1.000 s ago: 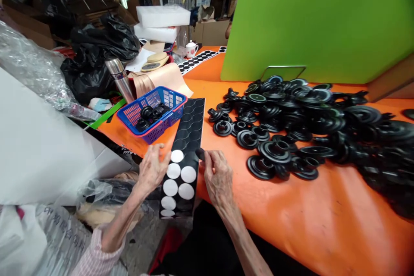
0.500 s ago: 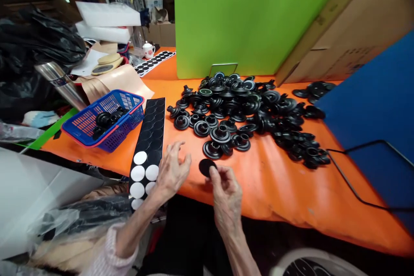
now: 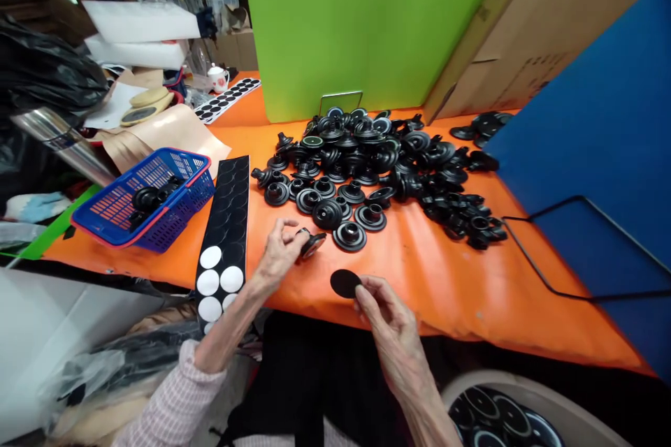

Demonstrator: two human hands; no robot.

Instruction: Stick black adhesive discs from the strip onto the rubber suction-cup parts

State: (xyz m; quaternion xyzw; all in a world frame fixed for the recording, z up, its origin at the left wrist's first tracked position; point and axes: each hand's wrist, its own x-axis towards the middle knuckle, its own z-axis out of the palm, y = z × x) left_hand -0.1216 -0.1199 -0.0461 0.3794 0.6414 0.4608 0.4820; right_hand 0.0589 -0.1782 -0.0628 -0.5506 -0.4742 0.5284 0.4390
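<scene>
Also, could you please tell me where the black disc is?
The black disc, in the head view, sits in the right hand over the orange table, near the left hand.

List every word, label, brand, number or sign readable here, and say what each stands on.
Nothing can be read clearly. The printing on the cardboard box is too blurred to read, and the marks on the tan strip along its edge are too blurred as well.

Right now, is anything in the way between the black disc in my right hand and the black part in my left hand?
Nothing visible is in the way. Between the black disc in your right hand and the black flanged part in your left hand, only the orange table covering shows.
</scene>
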